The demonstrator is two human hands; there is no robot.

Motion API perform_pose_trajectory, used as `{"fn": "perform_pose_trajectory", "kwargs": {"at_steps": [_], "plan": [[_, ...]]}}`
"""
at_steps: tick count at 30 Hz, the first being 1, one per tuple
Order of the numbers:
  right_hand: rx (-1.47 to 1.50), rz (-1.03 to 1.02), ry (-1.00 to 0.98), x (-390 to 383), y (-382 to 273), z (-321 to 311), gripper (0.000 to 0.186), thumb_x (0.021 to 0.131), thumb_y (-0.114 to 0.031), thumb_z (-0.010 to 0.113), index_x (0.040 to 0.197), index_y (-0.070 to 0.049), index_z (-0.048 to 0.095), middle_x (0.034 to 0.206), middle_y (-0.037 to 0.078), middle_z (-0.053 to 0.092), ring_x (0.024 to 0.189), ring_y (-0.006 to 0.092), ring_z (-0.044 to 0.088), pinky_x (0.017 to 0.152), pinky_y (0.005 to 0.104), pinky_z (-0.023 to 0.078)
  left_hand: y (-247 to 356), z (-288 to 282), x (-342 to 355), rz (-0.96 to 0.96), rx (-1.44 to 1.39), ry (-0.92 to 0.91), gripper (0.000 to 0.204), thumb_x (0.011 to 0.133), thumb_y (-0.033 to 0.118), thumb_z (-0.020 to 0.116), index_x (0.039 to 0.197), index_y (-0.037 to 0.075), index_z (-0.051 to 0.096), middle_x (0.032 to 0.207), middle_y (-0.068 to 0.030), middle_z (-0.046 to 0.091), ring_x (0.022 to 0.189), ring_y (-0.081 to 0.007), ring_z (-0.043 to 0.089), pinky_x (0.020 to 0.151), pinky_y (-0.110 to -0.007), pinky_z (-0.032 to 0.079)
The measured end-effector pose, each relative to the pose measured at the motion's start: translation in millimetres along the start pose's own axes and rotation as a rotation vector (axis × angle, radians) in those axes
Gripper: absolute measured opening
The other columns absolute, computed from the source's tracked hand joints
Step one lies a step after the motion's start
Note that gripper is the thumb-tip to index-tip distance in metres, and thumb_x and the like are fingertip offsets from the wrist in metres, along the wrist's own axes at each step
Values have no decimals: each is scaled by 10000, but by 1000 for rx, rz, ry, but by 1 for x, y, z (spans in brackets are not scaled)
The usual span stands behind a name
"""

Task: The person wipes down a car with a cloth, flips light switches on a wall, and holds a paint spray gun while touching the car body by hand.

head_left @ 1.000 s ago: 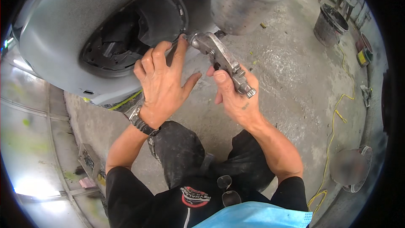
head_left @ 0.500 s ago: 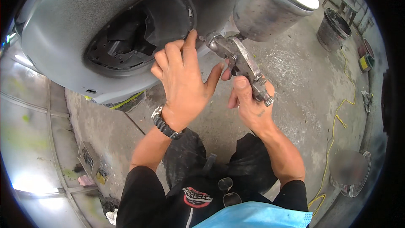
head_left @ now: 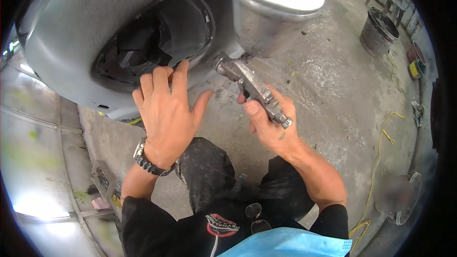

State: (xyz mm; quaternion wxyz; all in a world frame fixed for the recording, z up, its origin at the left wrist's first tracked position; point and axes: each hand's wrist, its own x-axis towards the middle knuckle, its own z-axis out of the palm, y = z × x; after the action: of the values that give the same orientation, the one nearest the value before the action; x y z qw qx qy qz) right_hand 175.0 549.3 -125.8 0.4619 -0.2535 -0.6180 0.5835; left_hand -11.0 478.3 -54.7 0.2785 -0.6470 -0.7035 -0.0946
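1. On the black shirt, lettering is carried by a red-and-white emblem.
2. The metal spray gun, with its large silver cup, is gripped by the right hand, fingers wrapped round the handle, nozzle near the grey panel.
3. The left hand has been shifted down-left along the opening's rim; attention seems turned to its lower edge. Fingers are extended, thumb spread, no grip seen; whether the rim is touched cannot be told.
4. Far right, a yellow label is too small to be read.
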Motion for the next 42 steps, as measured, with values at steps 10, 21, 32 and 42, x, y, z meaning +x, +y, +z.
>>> {"fn": "perform_pose_trajectory", "kwargs": {"at_steps": [10, 21, 32, 42], "plan": [[6, -45, 8, 3, 7, 11, 429, 934, -183, 779, 1247, 70, 631, 993, 140, 704, 870, 173, 647, 783, 326, 526, -6, 11, -6, 5, -86, 48, 743, 744, 278, 871, 1394, 63, 583, 1225, -104, 535, 1070, -307, 498, 893, -443, 396], [-30, -120, -35, 3, 16, 20, 393, 923, -183, 785, 1207, 46, 639, 947, 147, 689, 823, 210, 644, 758, 339, 518, -16, 15, -19, -16, -85, 71, 773, 745, 266, 872, 1423, 65, 560, 1281, -108, 540, 1138, -316, 488, 949, -456, 368], [-28, -48, -81, 0, 12, 15, 417, 933, -197, 780, 1238, 50, 640, 931, 110, 699, 836, 148, 631, 774, 309, 520, -45, 33, -36, 73, 84, 96, 931, 809, 367, 825, 1530, -34, 394, 1616, -200, 362, 1481, -382, 316, 1190, -561, 140], [-15, 39, 15, 4, 7, 9, 396, 951, -187, 760, 1243, 50, 637, 914, 82, 695, 826, 114, 623, 742, 285, 511, -56, 54, -12, 283, 160, 36, 1044, 793, 376, 815, 1575, -67, 284, 1667, -239, 261, 1568, -384, 208, 1199, -669, 3]]}}
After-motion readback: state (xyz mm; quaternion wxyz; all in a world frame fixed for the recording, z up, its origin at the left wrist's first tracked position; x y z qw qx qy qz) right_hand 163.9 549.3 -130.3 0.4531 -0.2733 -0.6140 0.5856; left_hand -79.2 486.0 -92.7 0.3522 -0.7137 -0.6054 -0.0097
